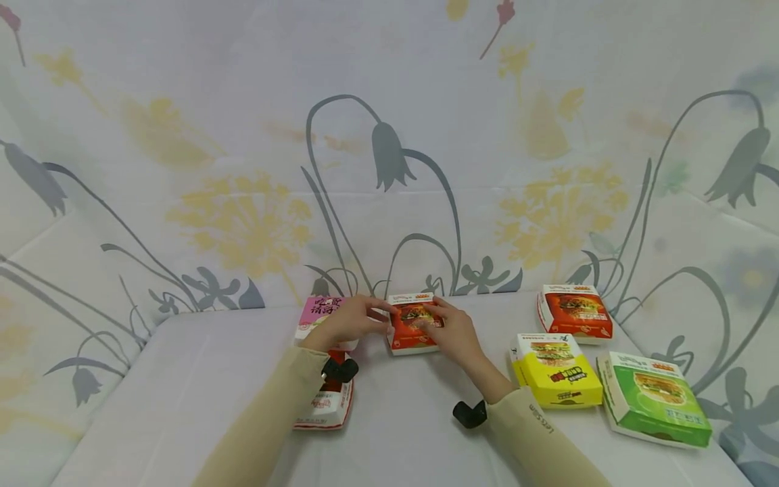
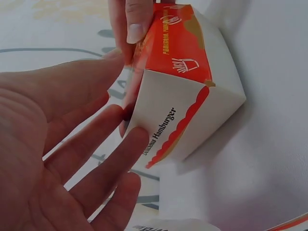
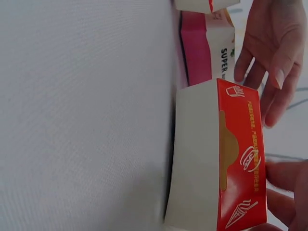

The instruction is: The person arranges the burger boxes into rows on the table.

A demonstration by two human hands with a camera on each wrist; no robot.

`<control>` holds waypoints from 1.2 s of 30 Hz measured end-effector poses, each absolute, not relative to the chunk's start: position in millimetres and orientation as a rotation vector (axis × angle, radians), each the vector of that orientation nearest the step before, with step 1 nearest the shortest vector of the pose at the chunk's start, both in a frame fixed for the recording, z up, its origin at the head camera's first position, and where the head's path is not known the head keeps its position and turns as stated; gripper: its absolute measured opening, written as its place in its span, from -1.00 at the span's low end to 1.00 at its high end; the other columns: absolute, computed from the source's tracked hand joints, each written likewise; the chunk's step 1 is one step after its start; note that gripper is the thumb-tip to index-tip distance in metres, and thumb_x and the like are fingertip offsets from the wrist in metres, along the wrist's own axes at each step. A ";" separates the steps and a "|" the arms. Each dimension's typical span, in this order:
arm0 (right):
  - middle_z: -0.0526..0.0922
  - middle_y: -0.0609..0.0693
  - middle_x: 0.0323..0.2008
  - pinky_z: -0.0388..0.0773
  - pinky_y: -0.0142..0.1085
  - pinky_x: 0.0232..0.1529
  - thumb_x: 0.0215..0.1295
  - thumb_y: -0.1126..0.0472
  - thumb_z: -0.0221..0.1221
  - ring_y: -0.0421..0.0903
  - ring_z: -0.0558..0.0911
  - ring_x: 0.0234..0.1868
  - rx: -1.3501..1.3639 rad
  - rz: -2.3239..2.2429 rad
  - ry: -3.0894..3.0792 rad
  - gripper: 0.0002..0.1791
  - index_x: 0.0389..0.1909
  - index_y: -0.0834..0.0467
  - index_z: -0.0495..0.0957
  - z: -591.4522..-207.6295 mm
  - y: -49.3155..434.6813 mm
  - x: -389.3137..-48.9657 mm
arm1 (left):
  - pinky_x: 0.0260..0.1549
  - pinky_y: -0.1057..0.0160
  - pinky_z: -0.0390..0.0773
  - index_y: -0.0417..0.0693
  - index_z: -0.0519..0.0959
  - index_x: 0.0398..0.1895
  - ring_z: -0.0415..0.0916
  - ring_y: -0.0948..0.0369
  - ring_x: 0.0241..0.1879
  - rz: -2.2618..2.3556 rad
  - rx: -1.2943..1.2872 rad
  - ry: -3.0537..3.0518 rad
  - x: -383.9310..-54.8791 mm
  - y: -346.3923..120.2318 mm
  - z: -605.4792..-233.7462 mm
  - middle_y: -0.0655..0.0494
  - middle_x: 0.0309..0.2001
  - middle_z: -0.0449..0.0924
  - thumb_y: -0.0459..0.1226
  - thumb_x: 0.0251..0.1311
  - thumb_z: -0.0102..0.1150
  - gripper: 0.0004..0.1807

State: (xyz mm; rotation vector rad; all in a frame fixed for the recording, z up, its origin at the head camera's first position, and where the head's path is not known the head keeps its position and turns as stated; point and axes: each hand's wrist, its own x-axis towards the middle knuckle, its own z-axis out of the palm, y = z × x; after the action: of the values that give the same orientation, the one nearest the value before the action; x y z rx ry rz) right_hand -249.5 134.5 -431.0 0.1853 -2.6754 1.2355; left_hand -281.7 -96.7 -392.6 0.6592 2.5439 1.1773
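Note:
A red and white paper hamburger box (image 1: 409, 333) sits on the white cloth between both hands. My left hand (image 1: 354, 319) is at its left side, fingers extended; in the left wrist view a fingertip meets or nearly meets the white side panel printed "Hamburger". At the box's right side is my right hand (image 1: 455, 333), its thumb over the top and its fingers toward the far edge. The right wrist view shows the box's front (image 3: 197, 154) facing the camera, with right-hand fingers (image 3: 286, 178) beside the red top. Whether they press on it is hard to tell.
Left of the box lie a pink box (image 1: 316, 308) and a red and white box (image 1: 328, 409), both partly behind the left hand and wrist. On the right stand another red box (image 1: 575, 312), a yellow box (image 1: 556, 372) and a green box (image 1: 657, 396). A flowered curtain (image 1: 389, 223) hangs behind.

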 end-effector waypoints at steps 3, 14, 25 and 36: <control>0.45 0.20 0.32 0.22 0.19 0.33 0.35 0.28 0.21 0.26 0.36 0.36 0.200 1.250 -2.629 -0.63 0.15 0.24 0.63 -431.8 136.0 -249.3 | 0.08 -0.02 0.51 0.15 0.70 0.06 0.55 0.07 0.09 1.159 0.643 2.548 -281.0 -96.9 -392.1 0.14 0.15 0.59 -0.15 0.15 0.43 -0.63; 0.49 0.11 0.32 0.27 0.17 0.30 0.32 0.21 0.26 0.17 0.43 0.31 0.069 1.379 -2.647 -0.57 0.20 0.17 0.60 -436.1 143.9 -253.5 | 0.10 -0.01 0.51 0.11 0.69 0.08 0.53 0.04 0.13 1.134 0.595 2.563 -279.5 -94.5 -393.0 0.08 0.16 0.58 -0.18 0.15 0.43 -0.61; 0.61 0.24 0.12 0.43 0.15 0.15 0.28 0.17 0.31 0.21 0.53 0.17 0.025 1.362 -2.659 -0.55 0.18 0.18 0.60 -433.3 152.8 -251.6 | 0.03 0.02 0.54 0.05 0.68 0.07 0.54 0.00 0.10 0.994 0.624 2.719 -281.0 -83.3 -389.1 0.01 0.12 0.60 -0.18 0.13 0.44 -0.60; 0.39 0.23 0.37 0.37 0.18 0.23 0.24 0.14 0.36 0.29 0.40 0.31 0.065 1.508 -2.738 -0.31 0.39 0.14 0.41 -431.8 161.4 -256.4 | 0.15 -0.05 0.45 0.07 0.67 0.11 0.48 -0.03 0.18 1.001 0.574 2.719 -281.8 -75.9 -391.2 -0.03 0.17 0.58 -0.22 0.13 0.43 -0.57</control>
State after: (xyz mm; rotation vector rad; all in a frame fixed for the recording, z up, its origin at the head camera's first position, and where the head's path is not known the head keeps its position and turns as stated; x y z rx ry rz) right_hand -256.4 161.4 -431.8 0.0647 -2.7378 1.5078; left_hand -281.8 -75.9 -391.2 0.5745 2.7188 1.0009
